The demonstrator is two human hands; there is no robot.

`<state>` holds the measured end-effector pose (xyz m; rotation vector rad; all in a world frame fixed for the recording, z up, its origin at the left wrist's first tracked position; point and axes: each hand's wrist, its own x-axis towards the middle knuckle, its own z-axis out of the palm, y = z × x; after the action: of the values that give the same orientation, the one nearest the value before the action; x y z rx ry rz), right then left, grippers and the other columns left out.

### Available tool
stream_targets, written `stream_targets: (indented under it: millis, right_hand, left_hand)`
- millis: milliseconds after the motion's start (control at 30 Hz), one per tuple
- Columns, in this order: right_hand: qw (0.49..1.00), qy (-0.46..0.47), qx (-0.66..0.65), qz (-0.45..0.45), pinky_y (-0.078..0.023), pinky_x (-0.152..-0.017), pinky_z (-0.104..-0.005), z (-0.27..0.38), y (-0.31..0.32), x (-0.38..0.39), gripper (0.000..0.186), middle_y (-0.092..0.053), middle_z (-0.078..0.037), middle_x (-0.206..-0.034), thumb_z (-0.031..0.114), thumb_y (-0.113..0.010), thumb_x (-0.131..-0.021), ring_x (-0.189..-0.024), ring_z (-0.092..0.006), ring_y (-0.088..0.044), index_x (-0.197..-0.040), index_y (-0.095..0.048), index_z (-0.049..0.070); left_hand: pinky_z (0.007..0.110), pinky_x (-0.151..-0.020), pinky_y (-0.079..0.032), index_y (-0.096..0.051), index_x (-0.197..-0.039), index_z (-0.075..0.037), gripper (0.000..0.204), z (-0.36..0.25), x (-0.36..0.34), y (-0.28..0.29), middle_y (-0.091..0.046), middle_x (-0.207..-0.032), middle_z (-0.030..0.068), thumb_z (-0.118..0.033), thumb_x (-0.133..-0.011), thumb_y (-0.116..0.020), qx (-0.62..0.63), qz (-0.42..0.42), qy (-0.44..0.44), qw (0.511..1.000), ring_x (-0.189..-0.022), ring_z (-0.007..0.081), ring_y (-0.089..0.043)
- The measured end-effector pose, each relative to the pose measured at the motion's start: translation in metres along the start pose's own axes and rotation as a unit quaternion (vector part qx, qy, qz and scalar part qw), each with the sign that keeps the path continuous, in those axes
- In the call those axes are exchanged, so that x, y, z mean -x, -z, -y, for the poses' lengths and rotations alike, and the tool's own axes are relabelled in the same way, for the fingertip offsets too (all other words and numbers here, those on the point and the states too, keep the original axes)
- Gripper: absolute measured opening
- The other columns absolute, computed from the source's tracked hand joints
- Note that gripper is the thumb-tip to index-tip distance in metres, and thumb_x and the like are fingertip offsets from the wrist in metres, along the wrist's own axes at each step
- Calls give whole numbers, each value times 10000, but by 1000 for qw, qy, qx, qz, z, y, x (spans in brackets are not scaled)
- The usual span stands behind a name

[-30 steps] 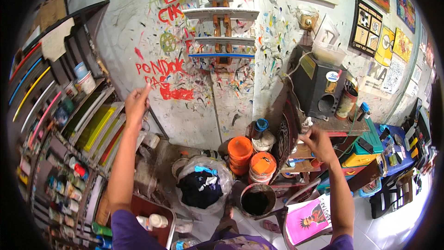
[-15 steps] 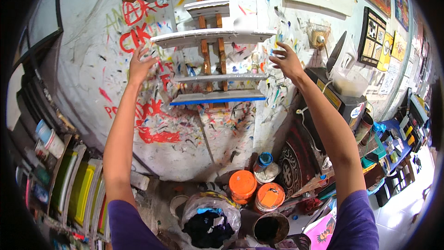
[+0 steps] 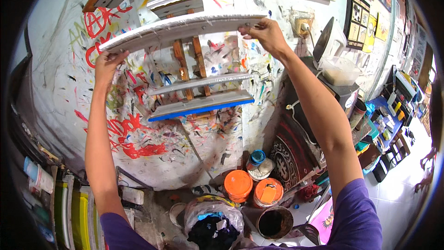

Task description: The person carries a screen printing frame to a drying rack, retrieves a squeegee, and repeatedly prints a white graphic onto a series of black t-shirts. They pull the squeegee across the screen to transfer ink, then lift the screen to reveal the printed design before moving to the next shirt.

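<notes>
A long grey screen-printing squeegee (image 3: 162, 33) with a whitish top edge is held level with the upper part of the wooden wall rack (image 3: 179, 51), its right end slightly higher. My left hand (image 3: 109, 67) is closed on its left end from below, the thumb on the near face. My right hand (image 3: 266, 34) pinches the right end between thumb and fingers. Shorter squeegees rest in the rack: a pale one (image 3: 175, 3) above, a grey one (image 3: 203, 83) below, and at the bottom one with a blue edge (image 3: 203, 109).
Orange-lidded buckets (image 3: 238, 185), an open bucket (image 3: 274, 224) and a plastic bag of dark cloth (image 3: 212, 231) stand below. Printing frames (image 3: 78, 215) lean at lower left. At right, a dark cabinet (image 3: 300, 83) carries a pale plastic tub (image 3: 340, 71).
Both hands have closed on the ends of the long squeegee, which now looks larger and more tilted. The view has shifted to the right.
</notes>
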<state>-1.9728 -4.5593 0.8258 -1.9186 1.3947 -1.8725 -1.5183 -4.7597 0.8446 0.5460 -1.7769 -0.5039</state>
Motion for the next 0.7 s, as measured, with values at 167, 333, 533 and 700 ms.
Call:
stream_targets:
  millis: [167,333,533,700]
  right_hand:
    - [998,-31,58,-2,-575,-796,-289,35,29,43,294,-778,-103,-1016,171,-811,-904,-875,-145,-710,-1108,-755,-34]
    - [990,-138,-40,8,-515,-860,-324,59,66,213,337,-731,-57,-863,296,-811,-913,-829,-129,-668,-1065,-733,5]
    - [854,-266,-330,-303,-575,-978,-461,128,105,536,654,-564,-19,-1207,305,-697,-1013,-999,-133,-580,-1539,-362,107]
    - [797,-266,-101,-532,-596,-918,-448,301,174,759,740,-669,-132,-1283,310,-736,-986,-1122,-261,-694,-1547,-351,20]
  left_hand:
    - [302,-836,-523,-704,-1141,34,317,-55,31,9,-732,-988,49,-109,-880,-815,-83,21,-37,996,-907,132,-661]
    - [324,-879,-542,-645,-1193,46,310,-70,172,-21,-697,-1110,87,-6,-902,-737,3,-7,-20,1000,-999,171,-644]
    - [356,-868,-551,-561,-1335,38,474,-155,406,-148,-677,-1156,98,-123,-931,-749,234,186,173,939,-1001,204,-653]
    - [262,-605,-541,-543,-1341,3,442,-279,569,-257,-682,-1125,72,-157,-972,-726,438,369,353,740,-836,133,-653]
